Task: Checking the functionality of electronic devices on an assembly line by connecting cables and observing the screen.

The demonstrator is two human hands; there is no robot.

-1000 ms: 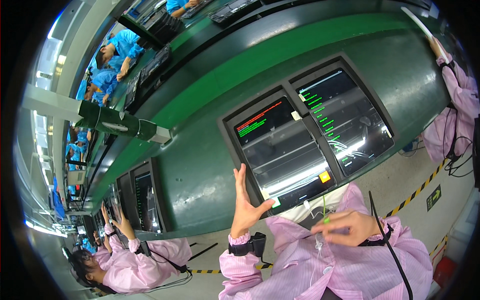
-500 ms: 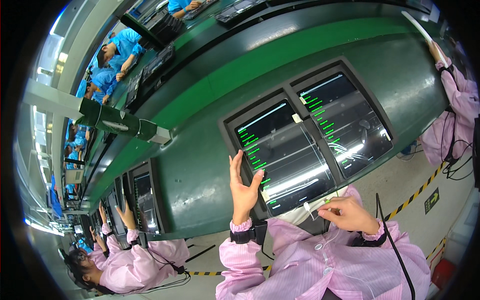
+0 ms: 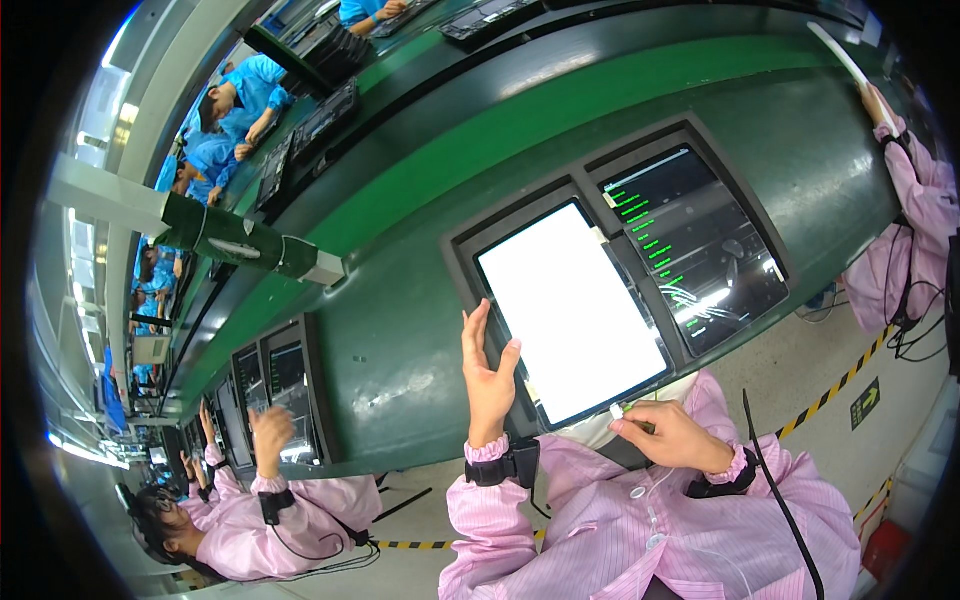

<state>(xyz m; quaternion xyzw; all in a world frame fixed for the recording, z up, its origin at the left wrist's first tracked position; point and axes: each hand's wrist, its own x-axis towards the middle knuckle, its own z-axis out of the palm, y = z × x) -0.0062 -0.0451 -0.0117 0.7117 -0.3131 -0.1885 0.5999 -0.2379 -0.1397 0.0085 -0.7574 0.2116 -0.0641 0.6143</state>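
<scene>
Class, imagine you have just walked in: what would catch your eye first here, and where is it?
First, the tablet with the blank white screen, in the left slot of a dark tray, the open left hand at its left edge. At its lower edge, the right hand pinches a white connector. Next, the dark tablet with green lines in the right slot.

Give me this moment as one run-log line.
left hand: open, at left tablet; right hand: at white cable plug; left tablet: screen white; right tablet: green text list
</scene>
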